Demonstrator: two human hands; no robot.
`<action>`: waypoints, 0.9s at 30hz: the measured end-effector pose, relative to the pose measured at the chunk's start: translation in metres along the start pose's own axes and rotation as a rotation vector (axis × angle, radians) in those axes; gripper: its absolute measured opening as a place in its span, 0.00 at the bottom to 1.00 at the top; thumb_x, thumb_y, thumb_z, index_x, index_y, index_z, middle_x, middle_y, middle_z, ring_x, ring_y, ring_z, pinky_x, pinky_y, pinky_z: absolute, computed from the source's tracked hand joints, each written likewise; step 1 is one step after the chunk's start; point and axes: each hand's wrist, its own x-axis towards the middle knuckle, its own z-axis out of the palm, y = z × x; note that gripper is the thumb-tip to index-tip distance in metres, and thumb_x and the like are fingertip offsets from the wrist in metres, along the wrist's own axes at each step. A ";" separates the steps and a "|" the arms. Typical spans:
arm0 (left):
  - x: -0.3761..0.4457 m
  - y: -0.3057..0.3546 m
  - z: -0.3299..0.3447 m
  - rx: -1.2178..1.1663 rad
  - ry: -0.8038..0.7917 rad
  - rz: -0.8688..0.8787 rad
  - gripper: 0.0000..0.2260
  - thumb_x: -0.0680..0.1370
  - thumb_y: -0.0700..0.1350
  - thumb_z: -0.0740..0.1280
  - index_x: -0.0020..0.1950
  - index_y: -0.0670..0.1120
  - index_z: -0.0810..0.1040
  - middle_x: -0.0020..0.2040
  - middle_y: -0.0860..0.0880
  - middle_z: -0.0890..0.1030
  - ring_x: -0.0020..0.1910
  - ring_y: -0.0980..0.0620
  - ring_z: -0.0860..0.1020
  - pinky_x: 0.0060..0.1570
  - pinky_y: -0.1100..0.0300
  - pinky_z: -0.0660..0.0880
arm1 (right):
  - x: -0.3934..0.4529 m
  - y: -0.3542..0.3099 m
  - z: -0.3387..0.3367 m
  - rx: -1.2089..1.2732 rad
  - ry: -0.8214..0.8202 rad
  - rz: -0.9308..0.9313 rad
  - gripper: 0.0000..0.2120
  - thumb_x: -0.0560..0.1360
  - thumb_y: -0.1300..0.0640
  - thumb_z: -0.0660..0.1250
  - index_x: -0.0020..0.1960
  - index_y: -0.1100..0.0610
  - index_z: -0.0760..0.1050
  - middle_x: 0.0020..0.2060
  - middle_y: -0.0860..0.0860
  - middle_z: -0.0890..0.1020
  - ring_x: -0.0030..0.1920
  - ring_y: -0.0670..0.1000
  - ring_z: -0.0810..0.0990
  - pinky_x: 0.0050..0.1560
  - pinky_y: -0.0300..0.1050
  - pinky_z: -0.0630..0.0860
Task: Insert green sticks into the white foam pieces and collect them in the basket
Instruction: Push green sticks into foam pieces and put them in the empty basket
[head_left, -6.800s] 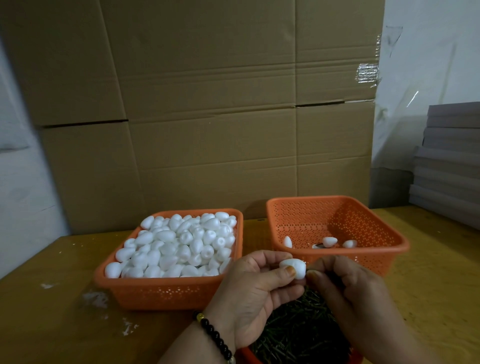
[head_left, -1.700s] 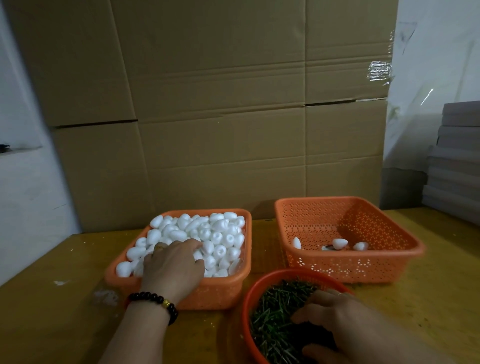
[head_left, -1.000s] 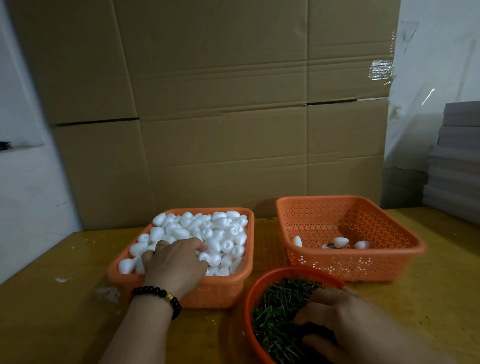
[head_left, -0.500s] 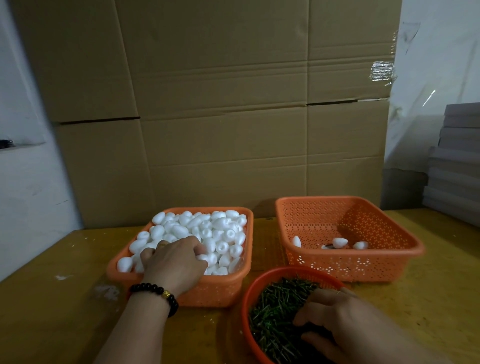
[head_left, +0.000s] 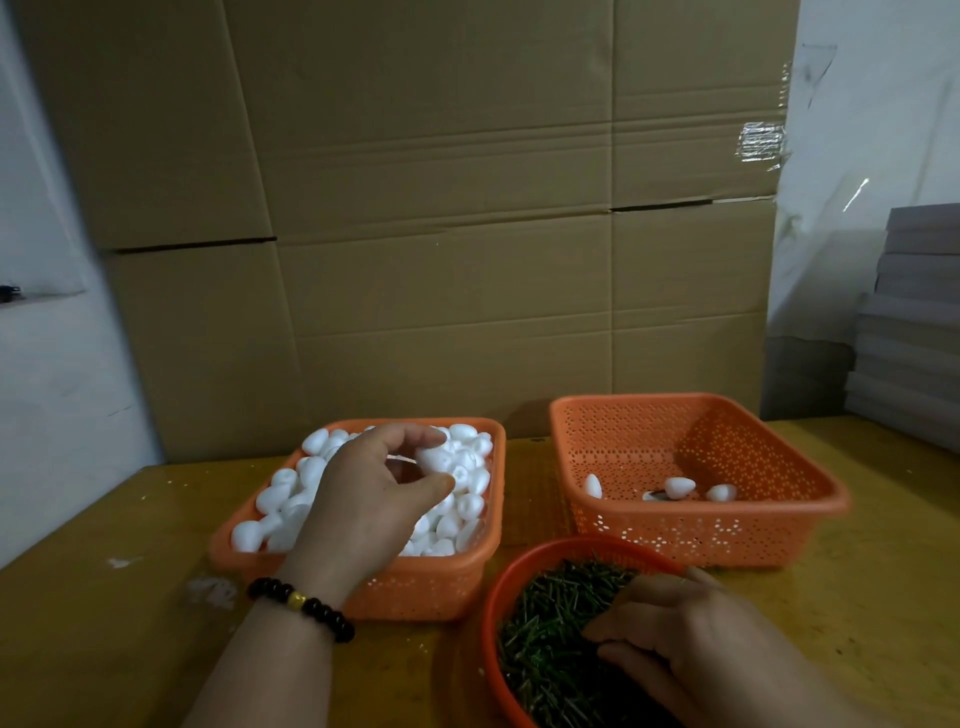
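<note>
My left hand (head_left: 363, 499) hovers over the left orange basket (head_left: 415, 587), which is heaped with white foam pieces (head_left: 291, 493). Its thumb and fingers pinch one white foam piece (head_left: 434, 460) lifted just above the pile. My right hand (head_left: 691, 639) reaches into the round orange bowl (head_left: 498, 587) of green sticks (head_left: 545, 623), fingers curled down among them; whether they hold a stick is hidden. The right orange basket (head_left: 779, 535) holds a few foam pieces (head_left: 680, 487) on its floor.
The baskets and bowl stand on a yellow wooden table (head_left: 104, 623). A wall of brown cardboard boxes (head_left: 441, 234) rises right behind them. A stack of grey sheets (head_left: 914, 322) sits at the far right edge.
My left hand has risen out of the foam pile, turned and now pinches one piece. My right hand stays in the bowl of sticks.
</note>
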 end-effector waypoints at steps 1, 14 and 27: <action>-0.002 0.005 0.002 -0.132 -0.022 -0.039 0.14 0.70 0.36 0.74 0.47 0.54 0.82 0.45 0.53 0.83 0.44 0.54 0.83 0.44 0.58 0.79 | 0.000 -0.001 -0.001 -0.003 0.007 -0.002 0.06 0.68 0.44 0.72 0.46 0.39 0.82 0.39 0.34 0.81 0.40 0.36 0.79 0.43 0.35 0.79; -0.016 0.032 0.021 -0.991 -0.374 -0.338 0.15 0.64 0.31 0.70 0.49 0.41 0.77 0.43 0.42 0.82 0.36 0.48 0.82 0.30 0.60 0.78 | -0.002 -0.005 0.002 0.197 0.305 0.104 0.09 0.73 0.56 0.68 0.49 0.43 0.73 0.35 0.39 0.80 0.34 0.38 0.79 0.33 0.36 0.77; -0.020 0.036 0.025 -1.119 -0.474 -0.344 0.15 0.63 0.28 0.70 0.46 0.41 0.83 0.45 0.39 0.81 0.37 0.47 0.82 0.33 0.59 0.80 | 0.000 -0.010 -0.006 0.274 0.456 0.103 0.13 0.69 0.60 0.73 0.47 0.44 0.76 0.39 0.37 0.81 0.37 0.36 0.79 0.37 0.29 0.74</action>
